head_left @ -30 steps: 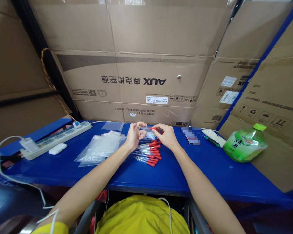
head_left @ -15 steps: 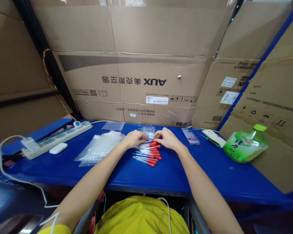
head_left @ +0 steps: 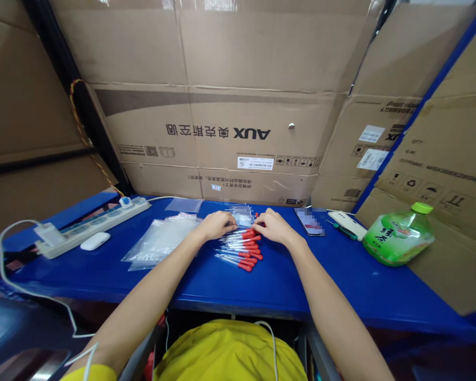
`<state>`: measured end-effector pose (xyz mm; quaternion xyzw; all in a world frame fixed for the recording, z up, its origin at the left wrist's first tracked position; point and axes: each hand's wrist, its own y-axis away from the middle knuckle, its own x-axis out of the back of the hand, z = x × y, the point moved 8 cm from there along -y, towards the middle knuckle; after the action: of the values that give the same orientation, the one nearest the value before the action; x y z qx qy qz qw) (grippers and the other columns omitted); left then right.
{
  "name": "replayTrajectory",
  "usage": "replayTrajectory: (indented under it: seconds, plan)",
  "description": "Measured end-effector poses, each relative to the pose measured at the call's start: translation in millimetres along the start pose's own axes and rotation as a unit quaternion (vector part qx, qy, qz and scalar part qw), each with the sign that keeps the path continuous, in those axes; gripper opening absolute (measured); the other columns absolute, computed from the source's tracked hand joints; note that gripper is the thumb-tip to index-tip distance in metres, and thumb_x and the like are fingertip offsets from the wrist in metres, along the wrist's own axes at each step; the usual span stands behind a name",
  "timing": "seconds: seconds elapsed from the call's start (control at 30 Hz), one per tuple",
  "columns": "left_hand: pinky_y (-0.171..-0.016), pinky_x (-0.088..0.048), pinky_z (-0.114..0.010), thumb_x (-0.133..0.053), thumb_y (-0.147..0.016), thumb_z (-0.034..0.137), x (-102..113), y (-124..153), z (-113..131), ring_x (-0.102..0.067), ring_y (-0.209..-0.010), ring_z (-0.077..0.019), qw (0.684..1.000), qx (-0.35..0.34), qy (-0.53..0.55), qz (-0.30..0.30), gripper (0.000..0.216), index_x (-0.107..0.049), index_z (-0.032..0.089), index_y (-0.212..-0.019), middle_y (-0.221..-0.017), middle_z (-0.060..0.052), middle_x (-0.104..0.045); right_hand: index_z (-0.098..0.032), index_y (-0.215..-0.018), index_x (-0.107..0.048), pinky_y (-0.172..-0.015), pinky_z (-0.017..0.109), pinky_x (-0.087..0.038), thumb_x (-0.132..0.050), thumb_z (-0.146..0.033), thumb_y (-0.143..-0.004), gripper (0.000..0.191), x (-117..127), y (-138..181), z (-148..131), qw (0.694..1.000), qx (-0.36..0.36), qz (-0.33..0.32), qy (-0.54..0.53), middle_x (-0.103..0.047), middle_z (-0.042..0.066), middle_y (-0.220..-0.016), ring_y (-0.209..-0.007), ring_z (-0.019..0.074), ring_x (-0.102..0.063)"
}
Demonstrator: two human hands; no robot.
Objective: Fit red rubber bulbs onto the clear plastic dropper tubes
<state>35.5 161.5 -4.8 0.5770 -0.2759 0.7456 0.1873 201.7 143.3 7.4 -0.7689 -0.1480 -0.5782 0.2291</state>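
Observation:
Several glass droppers [head_left: 244, 247] with red rubber bulbs lie in a loose row on the blue table, bulbs to the right and thin tips to the left. My right hand [head_left: 275, 225] pinches a dropper by its red bulb at the far end of the row. At the tip side, my left hand [head_left: 218, 225] is closed with its fingertips together; what they hold is hidden. Between and beyond my hands lies a bundle of clear glass tubes [head_left: 241, 213]. Left of my left hand is a stack of clear zip bags [head_left: 158, 241].
A power strip [head_left: 99, 225] and a white earphone case [head_left: 95, 242] are at the left. On the right lie a phone [head_left: 309, 221], a white tool with a green handle [head_left: 347, 225] and a green bottle [head_left: 399, 238]. Cardboard [head_left: 222, 63] walls the back of the table [head_left: 277, 291].
Both hands have shifted slightly, the left a little to the left and down. The tube seen between my fingers before is less visible, and more of the glass tubes beyond shows.

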Motion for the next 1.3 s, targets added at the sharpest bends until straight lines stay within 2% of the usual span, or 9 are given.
replayTrajectory:
  seconds: [0.1, 0.2, 0.47, 0.57, 0.7, 0.93, 1.1, 1.2, 1.3]
  plan:
    - [-0.077, -0.047, -0.025, -0.054, -0.098, 0.028, 3.3, 0.1, -1.3, -0.068, -0.098, -0.0201, 1.000, 0.003, 0.007, 0.019, 0.022, -0.076, 0.023, -0.100, -0.108, -0.005, -0.074, -0.024, -0.095, -0.080, -0.085, 0.034, -0.039, -0.054, -0.032, -0.102, 0.028, 4.1, 0.1, 2.3, 0.999, -0.011, 0.015, 0.026, -0.076, 0.008, -0.099, -0.104, 0.0253, -0.055]
    - [-0.075, -0.046, -0.025, -0.060, -0.092, 0.023, 2.0, -0.2, -2.3, -0.068, -0.095, -0.0201, 1.000, 0.013, 0.012, 0.024, 0.017, -0.074, 0.024, -0.102, -0.105, -0.004, -0.074, -0.024, -0.097, -0.079, -0.085, 0.033, -0.040, -0.057, -0.026, -0.099, 0.022, 10.7, 0.4, 11.2, 0.998, -0.033, 0.043, 0.038, -0.076, 0.008, -0.104, -0.104, 0.0256, -0.056]
    - [-0.071, -0.044, -0.026, -0.065, -0.088, 0.017, -4.5, -4.3, -0.4, -0.069, -0.089, -0.0219, 0.999, 0.027, 0.014, 0.027, 0.014, -0.072, 0.025, -0.097, -0.097, -0.003, -0.077, -0.026, -0.099, -0.080, -0.081, 0.031, -0.045, -0.062, -0.027, -0.095, 0.019, 26.5, 9.3, 49.3, 0.989, -0.119, 0.086, 0.029, -0.078, 0.008, -0.097, -0.096, 0.0248, -0.068]
    - [-0.077, -0.046, -0.027, -0.064, -0.088, 0.015, -4.7, -5.2, -0.6, -0.068, -0.095, -0.0228, 1.000, 0.007, 0.007, 0.021, 0.016, -0.071, 0.023, -0.099, -0.100, -0.005, -0.075, -0.026, -0.098, -0.080, -0.078, 0.029, -0.045, -0.064, -0.029, -0.094, 0.017, 29.8, 13.8, 58.9, 0.987, -0.140, 0.084, 0.012, -0.079, 0.008, -0.095, -0.092, 0.0244, -0.071]
    - [-0.087, -0.048, -0.029, -0.053, -0.098, 0.021, 0.6, -3.9, -3.5, -0.067, -0.101, -0.0228, 0.998, -0.042, 0.020, 0.031, 0.018, -0.070, 0.020, -0.104, -0.108, -0.009, -0.070, -0.026, -0.102, -0.079, -0.077, 0.029, -0.044, -0.063, -0.028, -0.092, 0.018, 37.2, 17.5, 65.8, 0.984, -0.155, 0.092, 0.007, -0.079, 0.008, -0.096, -0.091, 0.0245, -0.071]
    - [-0.087, -0.047, -0.033, -0.037, -0.106, 0.034, 15.6, -1.2, -10.7, -0.062, -0.094, -0.0225, 0.990, -0.031, 0.081, 0.111, 0.027, -0.059, 0.020, -0.099, -0.102, -0.009, -0.063, -0.023, -0.092, -0.077, -0.066, 0.027, -0.040, -0.067, -0.035, -0.091, 0.015, 41.9, 20.7, 73.3, 0.983, -0.169, 0.075, -0.006, -0.077, 0.006, -0.085, -0.079, 0.0209, -0.070]
    - [-0.069, -0.042, -0.030, -0.030, -0.108, 0.038, 7.9, -1.9, -4.9, -0.056, -0.069, -0.0196, 0.984, 0.002, 0.158, 0.077, 0.028, -0.051, 0.021, -0.105, -0.077, -0.003, -0.061, -0.024, -0.085, -0.071, -0.058, 0.026, -0.038, -0.080, -0.047, -0.080, 0.026, 27.2, 20.1, 74.2, 0.985, -0.168, 0.017, -0.044, -0.074, 0.001, -0.071, -0.066, 0.0182, -0.067]
    - [-0.066, -0.040, -0.029, -0.031, -0.107, 0.033, 9.0, -2.2, 1.1, -0.053, -0.064, -0.0187, 0.981, 0.001, 0.174, 0.082, 0.027, -0.052, 0.019, -0.116, -0.070, 0.000, -0.057, -0.025, -0.081, -0.070, -0.057, 0.026, -0.037, -0.088, -0.040, -0.069, 0.026, 22.2, 19.7, 73.9, 0.984, -0.172, 0.010, -0.036, -0.071, -0.001, -0.067, -0.063, 0.0172, -0.065]
    - [-0.071, -0.042, -0.029, -0.032, -0.104, 0.028, 13.7, -3.1, 8.9, -0.055, -0.070, -0.0179, 0.977, -0.030, 0.181, 0.104, 0.030, -0.053, 0.018, -0.124, -0.076, -0.001, -0.060, -0.025, -0.078, -0.069, -0.055, 0.025, -0.035, -0.087, -0.026, -0.069, 0.021, 21.8, 20.1, 74.9, 0.984, -0.177, 0.022, -0.025, -0.069, -0.003, -0.066, -0.060, 0.0148, -0.064]
